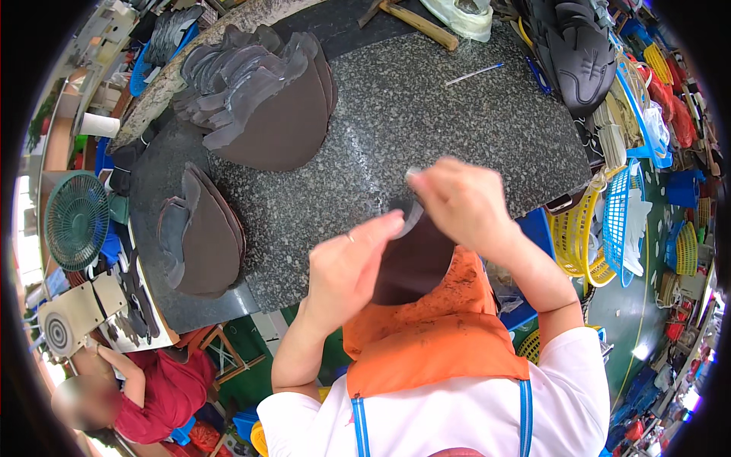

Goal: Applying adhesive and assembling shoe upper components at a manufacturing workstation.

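A dark brown, rounded shoe piece (415, 266) hangs over the orange apron in front of me, with a pale, shiny edge curving along its top. My left hand (344, 266) is closed, pinching this edge at its left end between thumb and fingers. Higher and to the right, my right hand (466, 199) is also closed, its thumb and fingertips together at the edge's other end. A small pale tip shows at those fingertips. Beyond my hands, a big stack of similar brown pieces (278, 126) with grey edges lies on the stone worktop (426, 114); a smaller stack (209, 247) lies at the left.
A hammer (419, 24), a pen (474, 74) and a white roll (461, 17) lie toward the far edge. Black shoe uppers (579, 65) are piled far right. Yellow (572, 236) and blue (620, 221) baskets stand right. A person in red (171, 388) works at lower left, near a fan (76, 221).
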Action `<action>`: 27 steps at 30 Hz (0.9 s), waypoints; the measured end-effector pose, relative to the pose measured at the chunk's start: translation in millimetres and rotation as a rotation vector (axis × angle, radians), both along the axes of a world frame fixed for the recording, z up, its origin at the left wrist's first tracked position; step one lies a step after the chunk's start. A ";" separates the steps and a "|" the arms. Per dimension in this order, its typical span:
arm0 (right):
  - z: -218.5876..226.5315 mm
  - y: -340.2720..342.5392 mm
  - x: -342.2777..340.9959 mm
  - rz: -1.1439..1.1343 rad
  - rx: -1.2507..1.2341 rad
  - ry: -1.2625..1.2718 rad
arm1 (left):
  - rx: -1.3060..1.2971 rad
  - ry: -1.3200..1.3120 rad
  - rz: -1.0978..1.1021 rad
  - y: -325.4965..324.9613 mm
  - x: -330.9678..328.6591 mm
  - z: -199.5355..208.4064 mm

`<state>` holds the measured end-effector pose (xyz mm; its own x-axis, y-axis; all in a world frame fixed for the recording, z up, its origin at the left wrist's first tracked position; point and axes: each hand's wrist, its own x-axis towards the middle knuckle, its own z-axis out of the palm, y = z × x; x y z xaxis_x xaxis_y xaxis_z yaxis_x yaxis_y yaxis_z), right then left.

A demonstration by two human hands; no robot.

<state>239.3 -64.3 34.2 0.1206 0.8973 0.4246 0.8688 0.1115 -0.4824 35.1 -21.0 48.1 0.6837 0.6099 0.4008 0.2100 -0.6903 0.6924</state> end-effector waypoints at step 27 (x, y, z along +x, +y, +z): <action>-10.6 98.6 44.3 0.324 -0.318 0.238 | 0.219 0.421 0.014 20.6 63.0 -33.5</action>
<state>283.6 34.2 23.6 -0.1254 0.9849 0.1195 0.6759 0.1730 -0.7164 98.1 -0.3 14.6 0.8065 0.5523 0.2109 0.4516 -0.8057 0.3833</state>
